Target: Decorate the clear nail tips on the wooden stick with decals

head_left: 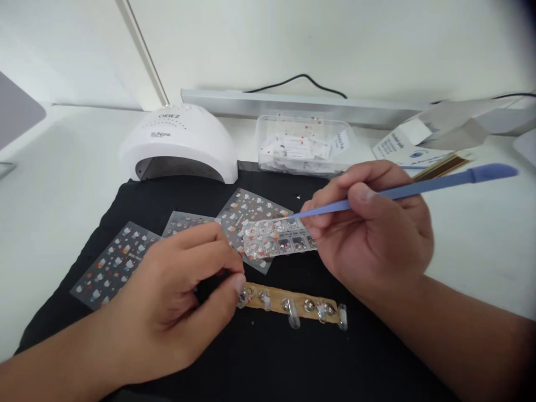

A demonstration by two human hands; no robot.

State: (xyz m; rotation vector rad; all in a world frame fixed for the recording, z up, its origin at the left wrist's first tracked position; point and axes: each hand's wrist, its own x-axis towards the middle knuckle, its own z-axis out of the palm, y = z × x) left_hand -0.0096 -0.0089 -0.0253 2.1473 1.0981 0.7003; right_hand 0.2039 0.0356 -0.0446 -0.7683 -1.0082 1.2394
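Observation:
My right hand [372,234] is closed round a long blue stick tool [419,188], held like a pen, its tip at a small clear strip of nail decorations [278,237] that hangs between the two hands. My left hand [180,301] is curled, thumb and fingers pinched at the left end of a tan strip [293,304] that carries several clear nail tips on the black mat [268,357]. What the left fingers pinch is hidden. Three grey sticker sheets [113,265] lie fanned out behind the left hand.
A white domed nail lamp [180,142] stands at the mat's back left. A clear plastic box [301,145] of small packets sits behind the mat. White cartons and papers [419,145] lie at the back right. A black cable [301,78] runs along the wall.

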